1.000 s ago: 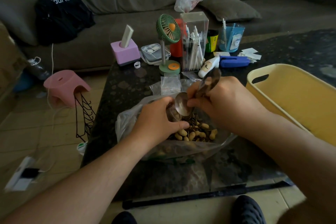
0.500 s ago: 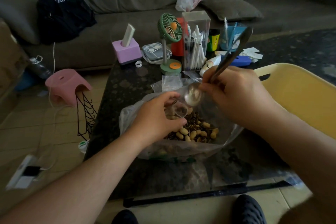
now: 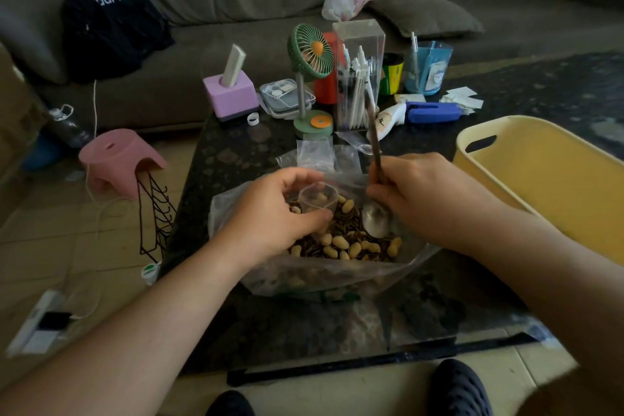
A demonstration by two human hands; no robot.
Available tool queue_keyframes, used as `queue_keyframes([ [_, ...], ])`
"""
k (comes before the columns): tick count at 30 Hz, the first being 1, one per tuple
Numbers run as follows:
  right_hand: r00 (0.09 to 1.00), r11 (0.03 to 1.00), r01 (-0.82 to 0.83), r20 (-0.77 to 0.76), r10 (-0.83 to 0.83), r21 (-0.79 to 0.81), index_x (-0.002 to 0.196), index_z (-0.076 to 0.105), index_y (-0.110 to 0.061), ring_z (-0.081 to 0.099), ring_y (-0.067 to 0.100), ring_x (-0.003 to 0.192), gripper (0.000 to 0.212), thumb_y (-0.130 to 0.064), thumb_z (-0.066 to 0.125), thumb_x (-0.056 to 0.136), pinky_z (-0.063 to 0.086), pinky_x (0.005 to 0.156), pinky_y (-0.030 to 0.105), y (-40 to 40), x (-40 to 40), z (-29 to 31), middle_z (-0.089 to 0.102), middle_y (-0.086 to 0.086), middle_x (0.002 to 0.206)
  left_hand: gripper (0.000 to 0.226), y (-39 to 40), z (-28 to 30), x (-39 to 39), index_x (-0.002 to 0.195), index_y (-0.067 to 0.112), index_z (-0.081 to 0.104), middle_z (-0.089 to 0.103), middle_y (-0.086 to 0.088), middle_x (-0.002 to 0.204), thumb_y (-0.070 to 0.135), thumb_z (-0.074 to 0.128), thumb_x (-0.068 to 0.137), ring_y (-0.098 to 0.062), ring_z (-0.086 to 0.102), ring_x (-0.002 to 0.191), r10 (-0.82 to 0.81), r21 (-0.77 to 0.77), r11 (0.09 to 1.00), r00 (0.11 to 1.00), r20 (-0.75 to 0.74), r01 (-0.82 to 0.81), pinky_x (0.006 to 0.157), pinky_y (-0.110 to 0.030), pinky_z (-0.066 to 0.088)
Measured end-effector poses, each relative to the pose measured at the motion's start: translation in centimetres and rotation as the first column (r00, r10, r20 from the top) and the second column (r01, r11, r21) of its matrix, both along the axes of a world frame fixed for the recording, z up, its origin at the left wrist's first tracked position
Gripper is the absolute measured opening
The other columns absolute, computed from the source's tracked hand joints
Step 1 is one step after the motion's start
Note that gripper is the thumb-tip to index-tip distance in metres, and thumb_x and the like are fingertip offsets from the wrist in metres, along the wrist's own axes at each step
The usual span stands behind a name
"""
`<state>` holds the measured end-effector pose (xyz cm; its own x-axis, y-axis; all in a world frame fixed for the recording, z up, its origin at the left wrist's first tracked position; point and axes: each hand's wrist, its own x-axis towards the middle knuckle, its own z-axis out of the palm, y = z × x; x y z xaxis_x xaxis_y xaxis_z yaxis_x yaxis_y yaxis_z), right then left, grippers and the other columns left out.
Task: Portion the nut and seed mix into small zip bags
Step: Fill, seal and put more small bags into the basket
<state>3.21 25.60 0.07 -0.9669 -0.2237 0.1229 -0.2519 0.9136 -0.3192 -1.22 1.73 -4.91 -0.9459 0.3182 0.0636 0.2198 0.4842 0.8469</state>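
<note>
While the loose mix of pale nuts and dark seeds [image 3: 341,241] sits in one large clear plastic bag [image 3: 304,277] on the dark table [image 3: 216,159], filling looks barely begun. Left hand [image 3: 270,219] curls round one small clear zip bag [image 3: 317,200], mouth up, a few nuts inside. Right hand [image 3: 429,199] grips one metal spoon [image 3: 376,221], bowl down in the mix. Spare small bags [image 3: 315,154] lie behind, count unclear. One yellow plastic basket [image 3: 540,179] stands right.

a large clear bag [image 3: 324,277] lies open, holding pale nuts and dark seeds [image 3: 341,243]. a small zip bag [image 3: 317,201], mouth open upward, holds a few nuts.
</note>
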Motion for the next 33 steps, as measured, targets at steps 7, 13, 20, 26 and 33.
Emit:
queue_keyframes([
  [7, 0.984, 0.999, 0.046, 0.172, -0.041, -0.022, 0.093, 0.059, -0.032, 0.062, 0.004, 0.076, 0.014, -0.04, 0.055, 0.104, 0.05, 0.067, 0.022, -0.1, 0.9, -0.8, 0.064, -0.009, 0.087, 0.043, -1.2, -0.3, -0.3, 0.11, 0.037, 0.076, 0.079, 0.024, 0.099, 0.025, 0.096, 0.074, 0.005, 0.072, 0.097, -0.038, -0.12, 0.99, 0.953, 0.302, 0.077, 0.102, -0.034, 0.057],
  [13, 0.986, 0.985, 0.068, 0.159, -0.042, -0.159, 0.094, 0.061, -0.033, 0.065, 0.001, 0.079, 0.008, -0.039, 0.062, 0.1, 0.057, 0.074, 0.025, 0.4, 1.8, -1.5, 0.066, -0.011, 0.087, 0.035, -0.6, -2.0, 0.4, 0.107, 0.033, 0.079, 0.08, 0.018, 0.097, 0.023, 0.093, 0.077, -0.002, 0.074, 0.097, 0.02, -0.096, 0.995, 0.92, 0.392, 0.02, 0.098, -0.037, 0.06],
  [20, 0.989, 0.959, 0.1, 0.132, -0.067, -0.265, 0.094, 0.059, -0.032, 0.069, 0.003, 0.08, 0.009, -0.032, 0.061, 0.103, 0.061, 0.08, 0.036, -0.7, 1.7, -3.5, 0.068, -0.008, 0.086, 0.035, 1.0, -2.9, 1.5, 0.106, 0.032, 0.078, 0.08, 0.009, 0.103, 0.02, 0.093, 0.077, -0.012, 0.074, 0.104, 0.105, 0.038, 0.99, 0.895, 0.434, -0.135, 0.097, -0.038, 0.061],
  [26, 0.968, 0.893, 0.22, 0.201, -0.15, -0.392, 0.096, 0.059, -0.033, 0.07, 0.003, 0.077, 0.011, -0.028, 0.057, 0.105, 0.062, 0.073, 0.028, -0.5, 1.1, -4.0, 0.069, -0.006, 0.092, 0.031, 1.0, -1.8, 1.3, 0.112, 0.021, 0.077, 0.081, -0.003, 0.107, 0.007, 0.084, 0.085, -0.023, 0.073, 0.111, 0.081, 0.216, 0.939, 0.783, 0.617, -0.267, 0.09, -0.041, 0.06],
  [33, 0.971, 0.857, 0.231, 0.171, -0.169, -0.46, 0.095, 0.058, -0.035, 0.07, 0.005, 0.081, 0.013, -0.027, 0.057, 0.105, 0.061, 0.081, 0.032, -1.6, 1.3, -5.1, 0.068, -0.007, 0.091, 0.026, 0.6, -2.2, 0.7, 0.105, 0.025, 0.081, 0.082, 0.002, 0.104, 0.019, 0.09, 0.081, -0.021, 0.073, 0.11, 0.176, 0.152, 0.938, 0.806, 0.565, -0.312, 0.1, -0.049, 0.059],
])
